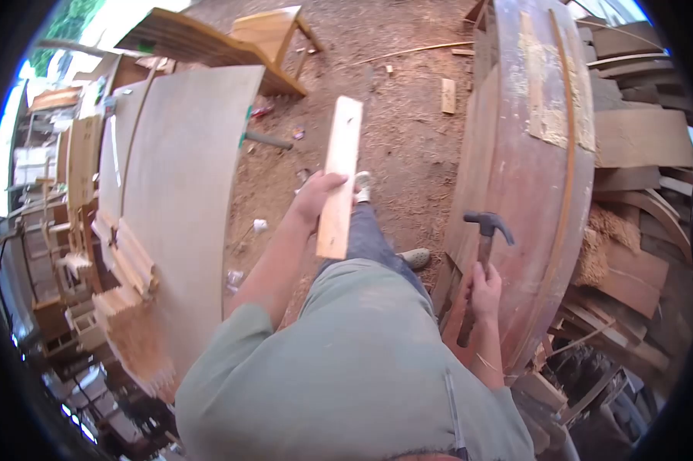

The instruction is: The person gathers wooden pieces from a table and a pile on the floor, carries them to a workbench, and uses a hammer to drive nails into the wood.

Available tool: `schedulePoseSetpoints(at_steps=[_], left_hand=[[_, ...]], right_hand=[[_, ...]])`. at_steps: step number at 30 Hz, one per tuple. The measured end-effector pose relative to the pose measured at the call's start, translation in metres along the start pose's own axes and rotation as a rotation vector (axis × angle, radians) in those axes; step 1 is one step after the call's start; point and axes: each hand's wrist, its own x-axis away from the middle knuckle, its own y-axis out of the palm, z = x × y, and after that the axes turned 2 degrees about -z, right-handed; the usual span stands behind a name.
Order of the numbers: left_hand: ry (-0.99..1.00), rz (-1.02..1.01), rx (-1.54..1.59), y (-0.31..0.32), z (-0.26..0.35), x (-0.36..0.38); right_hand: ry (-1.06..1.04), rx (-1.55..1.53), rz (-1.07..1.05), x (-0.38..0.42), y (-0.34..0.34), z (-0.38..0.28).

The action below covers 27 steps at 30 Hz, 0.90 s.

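My left hand (315,194) grips a short, pale wooden board (342,165) near its middle, thumb across the top face. The board is held out in front of my body, above the dirt floor. In my right hand (484,290) is a claw hammer (486,240), its dark head pointing away from me and the wooden handle running down through my closed fingers. The hammer is over the near part of the long reddish-brown workbench (519,207) on my right.
A large plywood sheet (185,154) on my left has stacked wood pieces (127,261) along its outer side. A wooden furniture piece (223,48) stands beyond it. Sawdust (546,92) and a thin strip (569,115) lie on the workbench, with piled planks (642,138) behind. A small block (448,96) lies on the floor.
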Motion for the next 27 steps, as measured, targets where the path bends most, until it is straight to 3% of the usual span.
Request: schedulePoseSetpoints(at_steps=[5, 7, 9, 11, 12, 13, 15, 22, 27], left_hand=[[-0.051, -0.079, 0.055, -0.035, 0.017, -0.024], [-0.103, -0.163, 0.029, -0.045, 0.023, -0.042], [-0.127, -0.107, -0.023, -0.035, 0.055, -0.055], [-0.104, -0.260, -0.067, -0.033, 0.082, -0.080], [-0.095, -0.280, -0.114, -0.029, 0.095, -0.094], [-0.090, -0.306, -0.130, -0.024, 0.111, -0.105], [-0.070, -0.391, -0.222, -0.010, 0.142, -0.134], [-0.036, -0.556, -0.183, 0.035, 0.201, -0.234], [-0.055, -0.423, -0.273, 0.075, 0.203, -0.312]], right_hand=[[0.115, 0.084, 0.101, -0.012, 0.029, -0.046], [-0.010, 0.021, 0.132, -0.015, 0.035, -0.085], [-0.115, 0.002, 0.133, -0.019, 0.042, -0.130], [-0.283, -0.235, 0.236, -0.017, 0.054, -0.169], [-0.254, -0.329, 0.230, -0.012, 0.061, -0.184], [-0.268, -0.340, 0.255, -0.012, 0.064, -0.181], [-0.166, -0.075, 0.327, -0.018, 0.064, -0.160], [0.028, -0.118, 0.473, -0.045, 0.085, -0.145], [-0.020, -0.071, 0.608, -0.136, 0.050, -0.159]])
